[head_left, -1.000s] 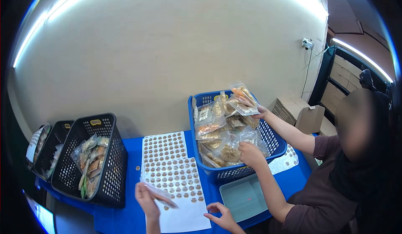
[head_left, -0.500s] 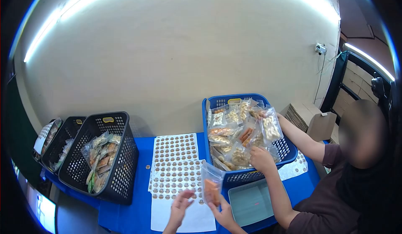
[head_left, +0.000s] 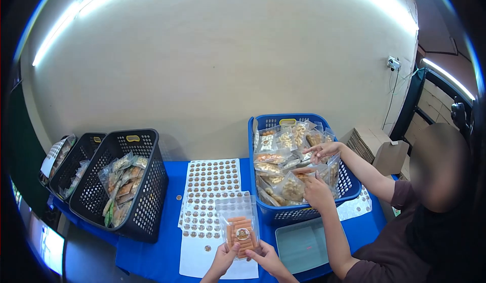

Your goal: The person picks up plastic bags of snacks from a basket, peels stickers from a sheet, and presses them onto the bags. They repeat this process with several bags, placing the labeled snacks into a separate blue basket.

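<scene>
A clear bag of orange sticks hangs upright between my two hands, over the white sticker sheets on the blue table. A round label shows on its front. My left hand grips the lower left corner, thumb on the front. On the lower right, my right hand holds the same bag. Right of the sheets stands a blue basket full of snack bags. A co-worker's hands are over that basket, one of them at a bag with orange contents.
Black baskets with packed bags stand on the left. A grey-green tray lies in front of the blue basket. The co-worker is at the right, near cardboard. A wall socket is above.
The bag has moved left and turned its labelled front into view. My left hand, apart from it before, now grips it. The co-worker's far hand has let go of a bag of pale snacks.
</scene>
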Motion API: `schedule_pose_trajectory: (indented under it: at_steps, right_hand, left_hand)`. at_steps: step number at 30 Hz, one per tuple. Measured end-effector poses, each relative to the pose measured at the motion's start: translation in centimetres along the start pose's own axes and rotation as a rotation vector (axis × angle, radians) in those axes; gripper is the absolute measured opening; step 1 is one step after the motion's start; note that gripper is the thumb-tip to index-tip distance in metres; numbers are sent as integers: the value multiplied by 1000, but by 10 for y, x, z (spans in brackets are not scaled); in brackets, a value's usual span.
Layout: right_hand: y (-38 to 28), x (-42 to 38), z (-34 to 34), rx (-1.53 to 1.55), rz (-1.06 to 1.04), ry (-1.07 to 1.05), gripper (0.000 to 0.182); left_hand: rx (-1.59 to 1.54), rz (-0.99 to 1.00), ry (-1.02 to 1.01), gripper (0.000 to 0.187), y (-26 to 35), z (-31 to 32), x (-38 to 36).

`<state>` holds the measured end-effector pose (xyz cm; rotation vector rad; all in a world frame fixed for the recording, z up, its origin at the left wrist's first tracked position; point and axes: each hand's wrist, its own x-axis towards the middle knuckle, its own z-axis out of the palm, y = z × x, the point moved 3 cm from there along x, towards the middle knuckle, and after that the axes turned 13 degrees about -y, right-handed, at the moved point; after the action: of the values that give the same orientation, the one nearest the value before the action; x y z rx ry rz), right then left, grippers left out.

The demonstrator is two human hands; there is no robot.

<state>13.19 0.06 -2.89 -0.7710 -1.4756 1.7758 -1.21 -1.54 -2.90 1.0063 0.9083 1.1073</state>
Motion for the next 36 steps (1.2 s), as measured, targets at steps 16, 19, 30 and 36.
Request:
schedule_pose_trajectory:
  at_steps: [16,19,30,36]
  right_hand:
    - [-9,-21,-19,-3,-5,-62,30]
    - [-12,-23,-31,-85,21,-31,25]
    - [-95,-25,-66,-356,-306,333,30]
    - [-137,-34,-48,-306,-827,833,55]
  left_hand:
    - [-55,98,7,34,4,0,-2]
    - [-57,93,69,36,1,-8,-5]
    - [-4,127,275,26,15,-49,-31]
    - [24,145,311,21,14,-54,-38]
